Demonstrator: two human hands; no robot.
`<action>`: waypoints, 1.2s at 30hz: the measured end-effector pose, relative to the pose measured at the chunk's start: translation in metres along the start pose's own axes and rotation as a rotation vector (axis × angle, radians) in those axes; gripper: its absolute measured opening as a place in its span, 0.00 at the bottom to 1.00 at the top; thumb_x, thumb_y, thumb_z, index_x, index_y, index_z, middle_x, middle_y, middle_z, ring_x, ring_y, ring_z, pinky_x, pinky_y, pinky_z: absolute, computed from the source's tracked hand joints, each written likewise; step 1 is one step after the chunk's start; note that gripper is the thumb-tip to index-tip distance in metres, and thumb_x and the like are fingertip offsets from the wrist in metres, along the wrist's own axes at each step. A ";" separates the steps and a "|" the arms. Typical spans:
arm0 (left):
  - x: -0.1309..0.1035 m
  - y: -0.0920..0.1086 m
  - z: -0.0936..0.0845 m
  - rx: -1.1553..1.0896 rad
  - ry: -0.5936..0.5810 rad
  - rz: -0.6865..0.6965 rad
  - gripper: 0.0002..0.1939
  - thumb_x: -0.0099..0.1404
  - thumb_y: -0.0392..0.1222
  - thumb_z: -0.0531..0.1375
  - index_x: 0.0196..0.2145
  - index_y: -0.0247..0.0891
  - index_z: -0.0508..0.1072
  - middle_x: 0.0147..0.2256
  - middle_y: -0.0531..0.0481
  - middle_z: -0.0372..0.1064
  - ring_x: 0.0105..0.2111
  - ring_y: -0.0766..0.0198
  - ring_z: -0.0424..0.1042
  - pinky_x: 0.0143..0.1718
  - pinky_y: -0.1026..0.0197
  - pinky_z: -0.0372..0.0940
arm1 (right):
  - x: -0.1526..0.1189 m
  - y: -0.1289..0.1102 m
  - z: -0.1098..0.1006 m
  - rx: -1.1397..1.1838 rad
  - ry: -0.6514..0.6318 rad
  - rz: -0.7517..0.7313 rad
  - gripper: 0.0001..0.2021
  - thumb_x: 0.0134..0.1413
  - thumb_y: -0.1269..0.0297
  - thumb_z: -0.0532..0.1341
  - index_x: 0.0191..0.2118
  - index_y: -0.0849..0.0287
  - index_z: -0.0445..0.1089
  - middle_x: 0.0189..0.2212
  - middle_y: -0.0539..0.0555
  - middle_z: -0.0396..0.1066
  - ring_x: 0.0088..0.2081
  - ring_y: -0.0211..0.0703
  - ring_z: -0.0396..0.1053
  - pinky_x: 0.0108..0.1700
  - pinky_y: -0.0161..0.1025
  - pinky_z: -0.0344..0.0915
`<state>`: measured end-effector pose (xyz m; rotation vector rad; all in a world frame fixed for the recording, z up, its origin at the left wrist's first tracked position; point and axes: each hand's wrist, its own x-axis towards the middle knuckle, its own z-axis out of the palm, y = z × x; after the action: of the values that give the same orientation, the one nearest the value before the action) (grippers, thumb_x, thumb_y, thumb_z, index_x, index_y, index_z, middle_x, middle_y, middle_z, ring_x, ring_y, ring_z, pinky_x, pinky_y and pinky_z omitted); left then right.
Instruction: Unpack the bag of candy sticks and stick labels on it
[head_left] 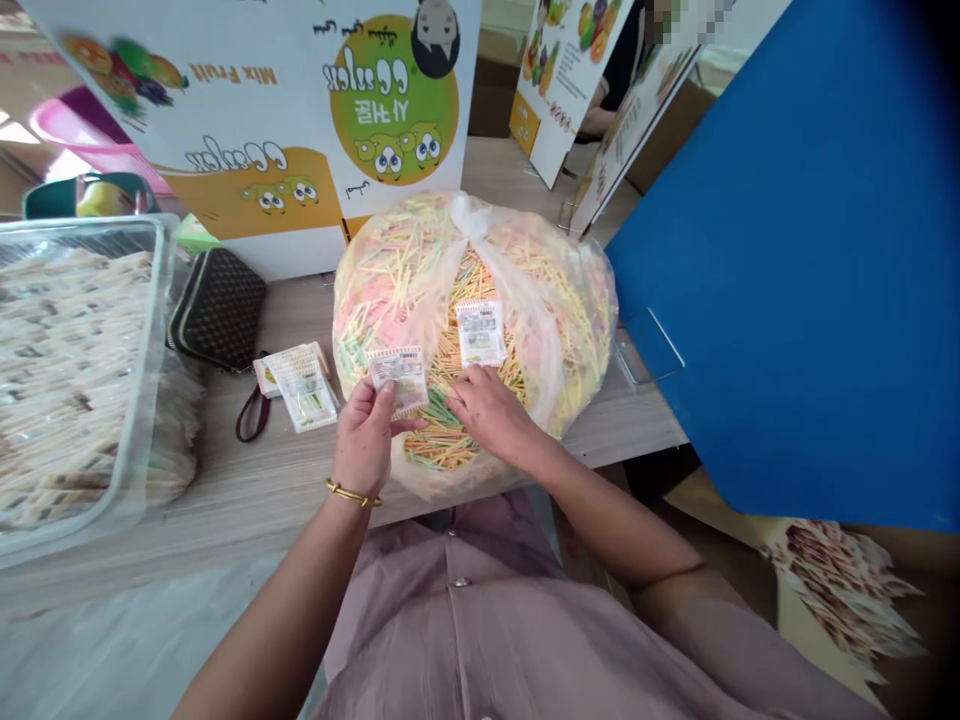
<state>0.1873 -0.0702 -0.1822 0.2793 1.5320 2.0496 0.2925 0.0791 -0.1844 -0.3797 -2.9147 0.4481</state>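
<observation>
A large clear plastic bag (585, 290) full of thin yellow, pink, orange and green sticks lies open on the table (247, 490). My left hand (367, 425), with a gold bangle at its wrist, pinches a small printed packet (409, 375) over the bag's left part. Another small packet (481, 335) rests on the sticks, just beyond the fingertips of my right hand (487, 410). That hand's fingers are bent together at the sticks; what they hold, if anything, is hidden. Several packets (304, 390) lie on the table left of the bag.
A dark patterned pouch (217, 310) with a strap stands beside a clear tub (139, 400) full of packets. Printed cartons (292, 110) rise behind the bag, and a blue panel (810, 270) stands at the right. Packets (847, 590) lie low at the right. Part of another person shows behind the cartons.
</observation>
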 end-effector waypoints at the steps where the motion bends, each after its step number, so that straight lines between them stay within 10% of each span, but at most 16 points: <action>1: -0.001 0.001 0.003 -0.031 -0.017 -0.020 0.18 0.57 0.51 0.69 0.42 0.41 0.76 0.46 0.49 0.75 0.40 0.62 0.75 0.29 0.62 0.78 | -0.001 0.002 -0.004 0.017 0.018 0.001 0.15 0.72 0.61 0.51 0.39 0.59 0.73 0.44 0.61 0.72 0.50 0.53 0.68 0.57 0.49 0.64; 11: -0.007 -0.009 0.012 -0.144 -0.095 -0.269 0.19 0.58 0.52 0.70 0.43 0.38 0.79 0.49 0.43 0.78 0.48 0.54 0.78 0.47 0.49 0.78 | -0.004 0.022 -0.013 0.649 0.065 0.185 0.14 0.73 0.61 0.44 0.53 0.57 0.63 0.37 0.54 0.78 0.39 0.42 0.76 0.45 0.41 0.70; 24: -0.009 -0.022 0.019 -0.121 -0.025 -0.265 0.23 0.45 0.53 0.77 0.35 0.37 0.83 0.44 0.46 0.79 0.51 0.51 0.74 0.54 0.47 0.72 | -0.008 0.006 -0.047 0.522 0.163 0.260 0.12 0.69 0.54 0.54 0.48 0.53 0.69 0.29 0.48 0.71 0.29 0.40 0.67 0.35 0.38 0.61; 31: -0.012 -0.022 0.020 -0.121 -0.070 -0.262 0.20 0.45 0.53 0.77 0.33 0.38 0.84 0.41 0.47 0.81 0.48 0.54 0.76 0.57 0.48 0.70 | 0.001 -0.003 -0.043 0.224 -0.130 0.154 0.09 0.66 0.60 0.60 0.49 0.55 0.71 0.37 0.55 0.77 0.39 0.48 0.72 0.38 0.39 0.59; 36: -0.015 -0.024 0.017 -0.131 -0.081 -0.252 0.20 0.50 0.53 0.76 0.37 0.38 0.84 0.44 0.45 0.81 0.52 0.51 0.75 0.61 0.45 0.68 | 0.006 0.007 -0.045 0.633 0.060 0.201 0.20 0.70 0.45 0.53 0.33 0.55 0.65 0.25 0.49 0.67 0.29 0.40 0.66 0.35 0.38 0.60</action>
<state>0.2150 -0.0598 -0.1968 0.1109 1.3067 1.9052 0.2975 0.0997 -0.1434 -0.5656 -2.4984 1.3045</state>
